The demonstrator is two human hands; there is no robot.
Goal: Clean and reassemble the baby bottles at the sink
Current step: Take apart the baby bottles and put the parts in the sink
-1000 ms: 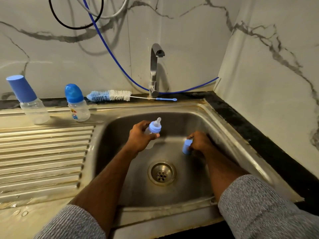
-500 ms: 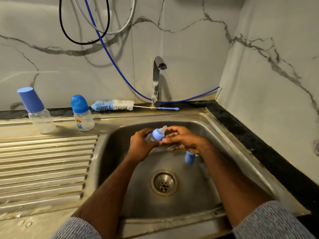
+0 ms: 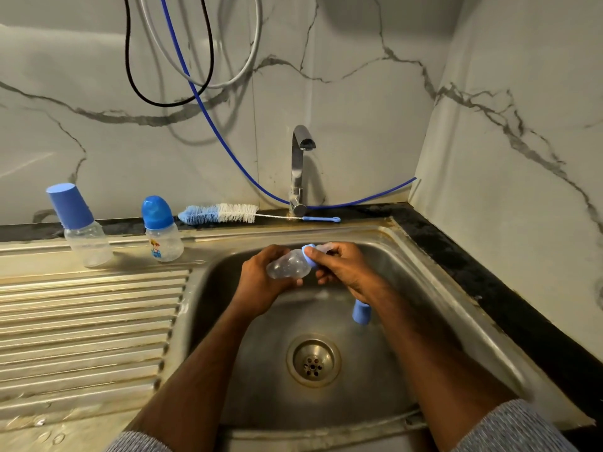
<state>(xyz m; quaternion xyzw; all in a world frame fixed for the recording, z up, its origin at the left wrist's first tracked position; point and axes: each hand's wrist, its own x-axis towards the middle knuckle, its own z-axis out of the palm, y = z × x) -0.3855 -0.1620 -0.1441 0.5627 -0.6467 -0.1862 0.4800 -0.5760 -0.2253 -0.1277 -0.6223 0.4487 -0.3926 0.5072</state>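
Over the sink basin [image 3: 434, 282], the left hand [image 3: 261, 282] curls around the clear bottle [image 3: 288, 265] lying sideways, while the right hand [image 3: 342, 265] pinches its blue collar [image 3: 309, 256], both forearms reaching in from below.

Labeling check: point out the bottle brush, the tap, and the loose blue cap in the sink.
bottle brush [image 3: 228, 213], head view, bristles.
tap [image 3: 297, 168], head view, upright stem.
blue cap [image 3: 361, 314], head view, side wall.
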